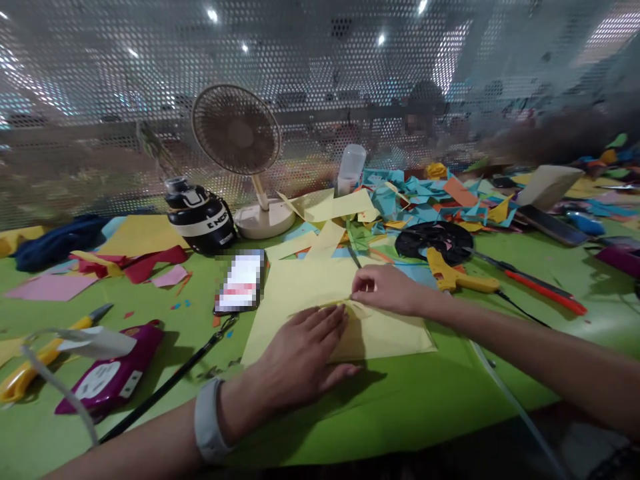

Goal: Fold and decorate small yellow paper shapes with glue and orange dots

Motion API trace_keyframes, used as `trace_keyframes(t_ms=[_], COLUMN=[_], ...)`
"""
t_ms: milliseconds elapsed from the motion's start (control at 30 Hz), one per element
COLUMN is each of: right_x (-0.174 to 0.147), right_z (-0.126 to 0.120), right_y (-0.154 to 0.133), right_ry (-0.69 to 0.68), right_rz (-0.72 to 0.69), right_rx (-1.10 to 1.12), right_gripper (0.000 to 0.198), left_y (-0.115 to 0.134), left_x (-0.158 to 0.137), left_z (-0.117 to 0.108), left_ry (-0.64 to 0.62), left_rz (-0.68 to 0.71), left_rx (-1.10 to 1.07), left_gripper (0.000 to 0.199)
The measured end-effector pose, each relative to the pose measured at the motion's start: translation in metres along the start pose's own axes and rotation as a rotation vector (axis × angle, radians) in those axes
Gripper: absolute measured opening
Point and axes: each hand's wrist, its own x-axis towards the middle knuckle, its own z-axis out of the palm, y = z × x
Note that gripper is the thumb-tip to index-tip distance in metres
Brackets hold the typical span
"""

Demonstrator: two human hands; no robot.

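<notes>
A large pale yellow paper sheet [395, 340] lies on the green tabletop in front of me. On top of it is a smaller folded piece of yellow paper [357, 309]. My left hand [305, 343] rests flat across this piece, fingers stretched out and thumb apart. At its right end, the thumb and fingertips of my right hand [383, 288] are pinched together on the edge of the folded piece. Part of the smaller piece is hidden under my left fingers.
Left of the sheet are a phone [241, 280], a purple device [113, 367] and a yellow-handled cutter [47, 360]. Behind stand a black bottle [197, 220] and a fan [237, 130]. To the right lie a yellow glue gun [463, 277], a black coil [425, 241] and paper scraps [420, 200].
</notes>
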Motion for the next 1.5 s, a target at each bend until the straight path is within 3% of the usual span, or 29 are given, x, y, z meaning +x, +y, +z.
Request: trace_keyframes(t_ms=[167,333,467,533,567,633,667,733,800,933,1033,1133,1267,1500], right_x=[0.005,0.008,0.007,0.008,0.008,0.009,0.009,0.008,0.004,-0.004,-0.005,-0.002,-0.001,-0.002], right_z=[0.013,0.025,0.026,0.024,0.022,0.019,0.017,0.013,0.009,-0.003,-0.008,-0.009,-0.009,-0.011], right_y=[0.006,0.008,0.012,0.013,0.014,0.013,0.012,0.010,0.009,0.012,0.017,0.022,0.025,0.027], right_ry=[0.049,0.101,0.210,0.257,0.274,0.305,0.322,0.364,0.438,0.616,0.559,0.457,0.443,0.416], right_rz=[-0.139,-0.207,-0.339,-0.444,-0.498,-0.585,-0.620,-0.667,-0.669,-0.606,-0.629,-0.647,-0.661,-0.704], right_rx=[-0.184,-0.191,-0.242,-0.255,-0.257,-0.260,-0.267,-0.291,-0.310,-0.258,-0.289,-0.357,-0.340,-0.296], right_gripper=[0.014,0.006,0.007,0.010,0.010,0.010,0.012,0.015,0.015,0.034,0.047,0.039,0.024,0.021], left_y=[-0.002,-0.004,-0.014,-0.024,-0.029,-0.039,-0.042,-0.046,-0.045,-0.044,-0.044,-0.041,-0.036,-0.037], left_x=[0.005,0.011,0.020,0.026,0.030,0.037,0.040,0.046,0.051,0.057,0.058,0.056,0.053,0.053], left_z=[0.009,0.004,0.000,-0.004,-0.006,-0.010,-0.012,-0.012,-0.009,0.001,0.006,0.007,0.007,0.008], left_ry=[-0.020,0.038,0.250,0.357,0.349,0.164,0.044,-0.068,-0.043,0.211,0.298,0.324,0.320,0.321], left_rz=[-0.049,-0.066,-0.139,-0.295,-0.377,-0.467,-0.481,-0.529,-0.615,-0.731,-0.761,-0.792,-0.791,-0.737], left_rx=[-0.088,-0.130,-0.151,-0.244,-0.341,-0.677,-0.836,-1.047,-1.238,-1.626,-1.830,-1.920,-1.955,-1.918], left_gripper=[0.068,0.039,0.021,0.034,0.045,0.051,0.049,0.037,0.027,0.025,0.025,0.023,0.025,0.020])
